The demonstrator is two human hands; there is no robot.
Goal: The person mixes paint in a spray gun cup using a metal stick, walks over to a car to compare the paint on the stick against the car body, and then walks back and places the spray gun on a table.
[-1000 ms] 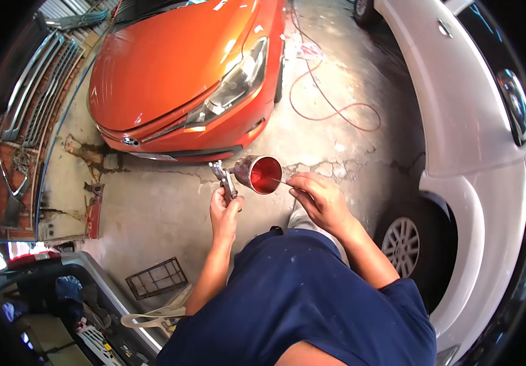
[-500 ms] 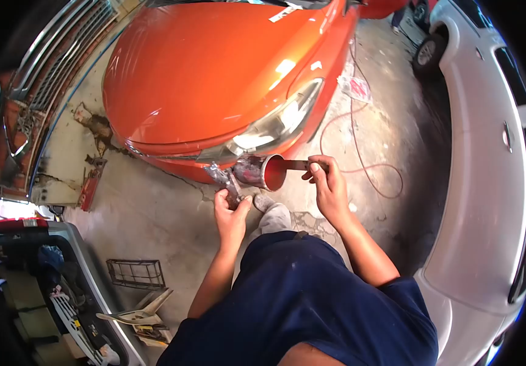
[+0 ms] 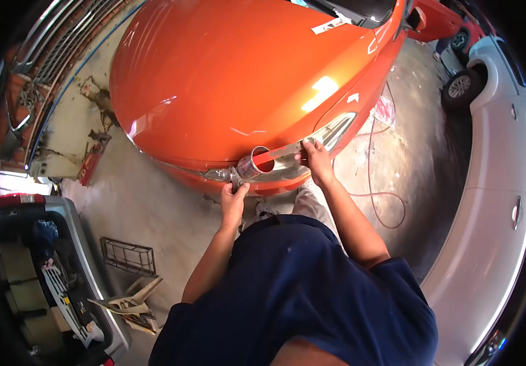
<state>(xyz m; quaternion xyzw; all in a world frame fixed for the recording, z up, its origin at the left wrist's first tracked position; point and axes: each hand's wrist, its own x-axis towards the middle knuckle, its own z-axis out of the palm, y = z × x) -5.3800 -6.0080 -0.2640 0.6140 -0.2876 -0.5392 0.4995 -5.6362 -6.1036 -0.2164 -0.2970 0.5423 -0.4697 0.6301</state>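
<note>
My left hand (image 3: pixel 234 204) is closed around the handle of a spray gun (image 3: pixel 231 176), in front of the orange car. Joined to the gun is a stained round cup (image 3: pixel 252 165), tilted so that its open mouth and red inside show. My right hand (image 3: pixel 318 160) pinches a thin flat stick (image 3: pixel 285 150) whose red-coated lower end reaches into the cup's mouth. Behind both hands are the orange car's hood (image 3: pixel 214 79) and headlight (image 3: pixel 336 131).
A white car (image 3: pixel 489 201) stands along the right. A red hose (image 3: pixel 371 177) curls on the floor. At lower left are a black metal frame (image 3: pixel 127 256), broken trim pieces (image 3: pixel 132 304) and a vehicle's open rear (image 3: pixel 83 244). Grilles (image 3: pixel 55 49) lie upper left.
The view has moved closer to the orange car, with the gun and cup now before its headlight. My right hand has raised the stick, and its red-coated length now shows.
</note>
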